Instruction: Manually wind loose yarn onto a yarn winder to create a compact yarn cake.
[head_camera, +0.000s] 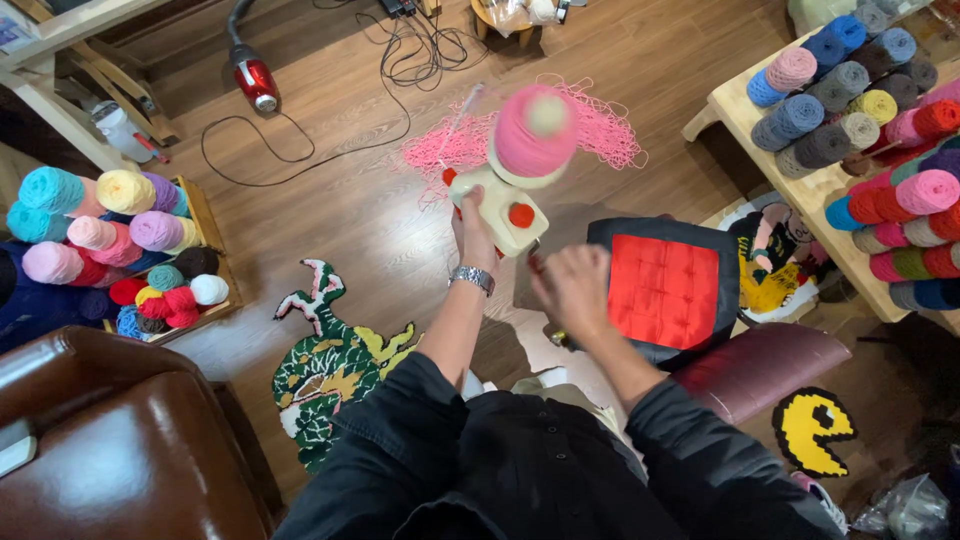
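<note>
Left hand (472, 222) fingers wrapped round yarn winder (500, 205); right hand (572, 285) blurred, fingers unclear; pink yarn pile (600, 130), red cushion (665, 288) close by.

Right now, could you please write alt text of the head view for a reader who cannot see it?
Seen from above, a person's left hand holds a cream yarn winder carrying a pink yarn cake, while the blurred right hand is beside it. Loose pink yarn lies on the wooden floor, with colourful yarn balls stacked at both sides.

Yarn balls (870, 110) on a table, red vacuum (256, 82) (floor), dragon rug (330, 365)
</note>
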